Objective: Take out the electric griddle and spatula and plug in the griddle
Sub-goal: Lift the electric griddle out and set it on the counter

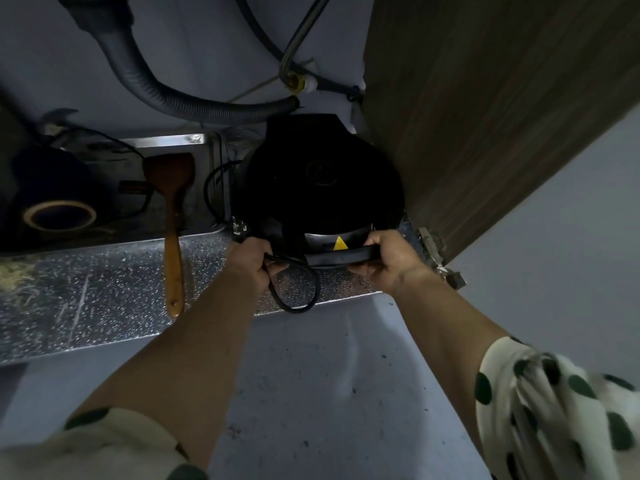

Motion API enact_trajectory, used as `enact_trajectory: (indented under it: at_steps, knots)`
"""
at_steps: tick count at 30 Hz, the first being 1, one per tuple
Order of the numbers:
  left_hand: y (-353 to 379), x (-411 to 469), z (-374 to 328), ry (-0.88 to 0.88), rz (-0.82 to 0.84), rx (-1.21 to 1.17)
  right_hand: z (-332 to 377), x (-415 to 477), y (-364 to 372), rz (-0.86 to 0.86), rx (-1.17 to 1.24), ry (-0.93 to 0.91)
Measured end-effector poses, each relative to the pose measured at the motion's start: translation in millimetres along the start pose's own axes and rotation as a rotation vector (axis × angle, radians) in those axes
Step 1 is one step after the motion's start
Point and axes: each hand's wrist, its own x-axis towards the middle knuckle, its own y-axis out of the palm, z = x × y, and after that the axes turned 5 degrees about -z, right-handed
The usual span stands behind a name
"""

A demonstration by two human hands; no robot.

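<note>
A round black electric griddle (317, 183) sits inside an open low cabinet, at its right side, with a yellow warning triangle on its front. My right hand (388, 259) grips the right end of its front handle. My left hand (251, 261) holds the handle's left end together with a loop of the black power cord (298, 299), which hangs over the cabinet's front edge. The plug (239, 226) shows just above my left hand. A wooden spatula (172, 216) lies to the left of the griddle, its handle pointing toward me.
The cabinet floor is lined with speckled foil (86, 289). A grey corrugated drain hose (166, 98) and metal pipes (294, 50) hang at the back. A roll of tape (59, 216) lies at the left. The open wooden door (485, 109) stands right, its hinge (436, 251) near my right hand.
</note>
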Motion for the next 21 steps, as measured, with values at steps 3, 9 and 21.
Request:
enact_trajectory:
  at_steps: [3,9,21]
  knots:
    - [0,1,0,0.025,0.003,-0.016,-1,-1,0,-0.006,0.007,-0.020]
    - [-5,-6,-1,0.031,0.001,-0.030,-2,-11,-1,-0.021,0.015,-0.035]
    - [-27,-120,-25,-0.067,-0.007,-0.018,21,-122,-20,-0.009,0.019,0.078]
